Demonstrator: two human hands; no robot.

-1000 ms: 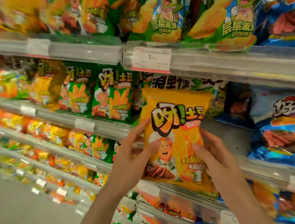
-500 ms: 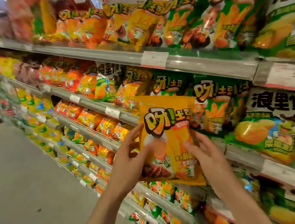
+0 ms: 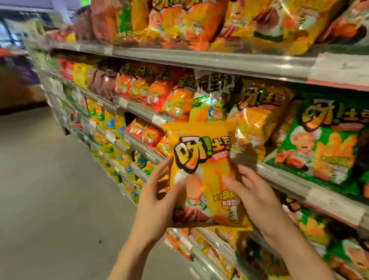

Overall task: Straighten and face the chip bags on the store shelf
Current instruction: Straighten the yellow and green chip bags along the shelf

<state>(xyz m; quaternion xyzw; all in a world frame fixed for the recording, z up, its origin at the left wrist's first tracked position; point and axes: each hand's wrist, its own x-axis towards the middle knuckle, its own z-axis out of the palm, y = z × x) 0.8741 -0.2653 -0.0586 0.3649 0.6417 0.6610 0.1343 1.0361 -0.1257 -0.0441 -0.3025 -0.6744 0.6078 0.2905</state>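
Hands held one yellow chip bag [image 3: 205, 175] upright and front-out, off the shelves and in front of the middle shelf's front edge [image 3: 292, 181]. The left hand [image 3: 159, 200] gripped its lower left side, thumb pressed on the front panel and fingers curled behind; the right hand [image 3: 252, 192] clasped the lower right side, thumb across the printed face (the rest of its fingers were hidden behind the bag).

Compared with a second ago, the view had swung left along the aisle: the blue bags and the open gap on the shelf that stood behind the bag then were gone from sight, and matching yellow bags [image 3: 259, 120] now stood on the middle shelf just behind it, with green bags [image 3: 325, 142] further toward the shelf's right end. The grip itself looked unchanged.

That suggested the bag was being carried to its own kind, so the placing step seemed close, though it was not yet set down.
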